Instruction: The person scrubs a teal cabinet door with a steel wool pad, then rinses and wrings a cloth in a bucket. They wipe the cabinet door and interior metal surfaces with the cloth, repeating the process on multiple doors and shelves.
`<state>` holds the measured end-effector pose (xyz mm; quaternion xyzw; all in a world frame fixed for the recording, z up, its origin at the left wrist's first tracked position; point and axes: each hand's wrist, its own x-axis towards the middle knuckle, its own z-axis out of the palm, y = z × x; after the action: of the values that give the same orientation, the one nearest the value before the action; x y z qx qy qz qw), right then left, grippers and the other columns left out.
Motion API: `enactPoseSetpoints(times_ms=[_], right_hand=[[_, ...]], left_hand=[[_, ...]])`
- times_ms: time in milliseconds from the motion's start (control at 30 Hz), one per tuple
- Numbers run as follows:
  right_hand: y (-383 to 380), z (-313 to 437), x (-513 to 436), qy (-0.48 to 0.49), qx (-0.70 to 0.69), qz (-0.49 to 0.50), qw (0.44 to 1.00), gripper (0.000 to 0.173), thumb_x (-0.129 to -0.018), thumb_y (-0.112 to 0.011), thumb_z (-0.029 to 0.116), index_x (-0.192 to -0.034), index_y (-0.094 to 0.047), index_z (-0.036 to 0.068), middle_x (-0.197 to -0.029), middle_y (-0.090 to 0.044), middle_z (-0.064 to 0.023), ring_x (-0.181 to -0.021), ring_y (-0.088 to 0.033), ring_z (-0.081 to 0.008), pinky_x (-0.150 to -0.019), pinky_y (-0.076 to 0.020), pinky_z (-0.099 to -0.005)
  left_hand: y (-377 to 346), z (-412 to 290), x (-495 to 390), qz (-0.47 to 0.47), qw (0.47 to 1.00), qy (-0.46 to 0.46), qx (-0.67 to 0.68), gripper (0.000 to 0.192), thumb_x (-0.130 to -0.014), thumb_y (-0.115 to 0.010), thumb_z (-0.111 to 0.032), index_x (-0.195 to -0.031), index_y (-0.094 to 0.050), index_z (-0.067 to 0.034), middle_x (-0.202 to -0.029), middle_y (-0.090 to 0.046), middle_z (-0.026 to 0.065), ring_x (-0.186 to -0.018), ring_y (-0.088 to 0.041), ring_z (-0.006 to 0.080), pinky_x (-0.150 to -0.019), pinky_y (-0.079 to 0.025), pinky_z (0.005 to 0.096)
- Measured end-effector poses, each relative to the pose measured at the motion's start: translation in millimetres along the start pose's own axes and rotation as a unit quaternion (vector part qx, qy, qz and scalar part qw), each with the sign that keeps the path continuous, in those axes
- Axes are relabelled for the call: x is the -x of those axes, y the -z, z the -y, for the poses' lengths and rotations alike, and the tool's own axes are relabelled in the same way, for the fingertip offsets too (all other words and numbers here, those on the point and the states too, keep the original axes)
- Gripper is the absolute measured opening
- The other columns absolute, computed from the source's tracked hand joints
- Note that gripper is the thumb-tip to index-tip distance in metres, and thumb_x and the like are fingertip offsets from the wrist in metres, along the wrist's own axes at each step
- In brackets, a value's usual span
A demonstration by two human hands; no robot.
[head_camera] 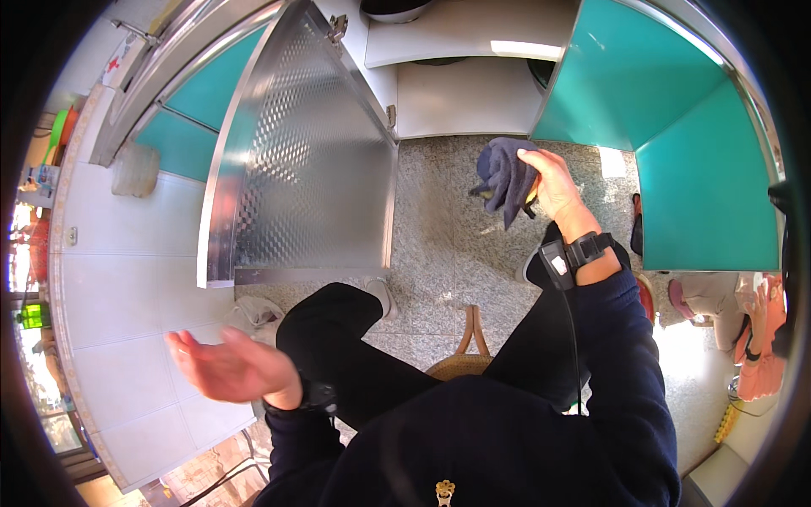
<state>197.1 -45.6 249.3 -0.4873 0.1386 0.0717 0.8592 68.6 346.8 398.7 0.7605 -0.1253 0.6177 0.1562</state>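
Observation:
Bunched up in my right hand [552, 177] is a dark blue-grey cloth [505, 174], its loose ends hanging over the floor, with a bit of yellow showing beneath it. My left hand [234, 364] is raised at the left, fingers apart and slightly blurred, holding nothing. Ahead of me stands a low cabinet with its shelves [462, 95] exposed. A metal-framed cabinet door [317, 165] with a patterned silvery face is swung out on the left, between my left hand and the cabinet. On the right, a teal cabinet door [703, 184] is also swung out.
Dark pans [396, 9] sit on the shelves. A wicker stool or basket [459, 366] is between my legs. White plastic bags [255, 312] lie on the granite-look floor [437, 209] by the white tiled wall [133, 291]. Another person [757, 336] is at the right.

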Motion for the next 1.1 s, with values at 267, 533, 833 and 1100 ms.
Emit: enactPoseSetpoints(times_ms=[267,533,833,1100], right_hand=[[80.5,18.1,23.9,0.022,-0.174,-0.080,0.981,0.023,-0.087,-0.062,0.015,-0.101,-0.064,-0.003,-0.102,-0.067,-0.0113,-0.094,-0.063,-0.0225,-0.088,-0.0483,-0.0318],[110.1,48.1,45.4,0.043,-0.211,-0.064,0.974,0.024,-0.086,-0.062,0.015,-0.105,-0.062,0.001,-0.104,-0.067,-0.0096,-0.098,-0.063,-0.0238,-0.092,-0.0478,-0.0353],[122.8,63.8,59.3,0.058,-0.249,-0.118,0.960,0.022,-0.084,-0.064,0.015,-0.101,-0.062,0.003,-0.099,-0.067,-0.0069,-0.093,-0.064,-0.0217,-0.087,-0.0500,-0.0341],[152.5,76.5,74.4,0.075,-0.295,-0.142,0.942,0.027,-0.086,-0.058,0.018,-0.105,-0.061,0.000,-0.101,-0.067,-0.0120,-0.092,-0.065,-0.0258,-0.085,-0.0515,-0.0382]], left_hand=[[-44.4,-17.5,-12.4,0.141,0.918,0.263,0.262,0.038,-0.102,-0.034,-0.016,-0.134,-0.039,0.002,-0.140,-0.044,0.0186,-0.130,-0.042,0.0267,-0.109,-0.030,0.0381],[-55.6,-88.6,-2.5,0.216,0.948,0.184,0.145,0.029,-0.096,-0.044,-0.001,-0.125,-0.045,0.001,-0.145,-0.037,0.0244,-0.111,-0.054,0.0193,-0.078,-0.045,0.0234],[-122.2,-178.7,-10.2,0.274,0.934,0.067,0.217,0.053,-0.087,-0.063,-0.002,-0.133,-0.039,0.001,-0.145,-0.037,0.0199,-0.123,-0.048,0.0275,-0.087,-0.049,0.0327],[-240.0,-230.3,-44.8,0.306,0.926,-0.157,0.155,0.048,-0.085,-0.066,-0.019,-0.127,-0.050,-0.001,-0.129,-0.054,0.0172,-0.118,-0.052,0.0324,-0.094,-0.044,0.0385]])
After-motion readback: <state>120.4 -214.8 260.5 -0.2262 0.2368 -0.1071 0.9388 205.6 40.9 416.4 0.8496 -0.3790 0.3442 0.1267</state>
